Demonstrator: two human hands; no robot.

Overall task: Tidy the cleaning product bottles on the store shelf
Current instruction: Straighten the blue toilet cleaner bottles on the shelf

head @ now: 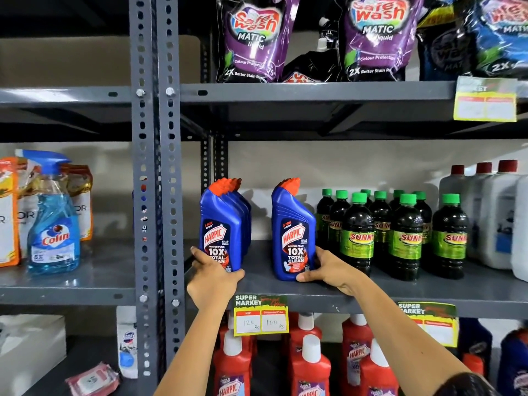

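Note:
Two upright blue Harpic bottles with orange caps stand at the front of the grey middle shelf (428,292). My left hand (213,277) grips the base of the left Harpic bottle (220,227), which heads a row of the same bottles behind it. My right hand (328,268) holds the base of the right Harpic bottle (293,230), with the thumb across its front. A gap of bare shelf lies between the two bottles.
Several dark Sunny bottles (357,235) with green caps stand just right of my right hand, white jugs (491,218) beyond them. A grey upright post (155,195) is on the left, a Colin spray bottle (53,221) past it. Red Harpic bottles (310,364) fill the shelf below, detergent pouches (254,38) above.

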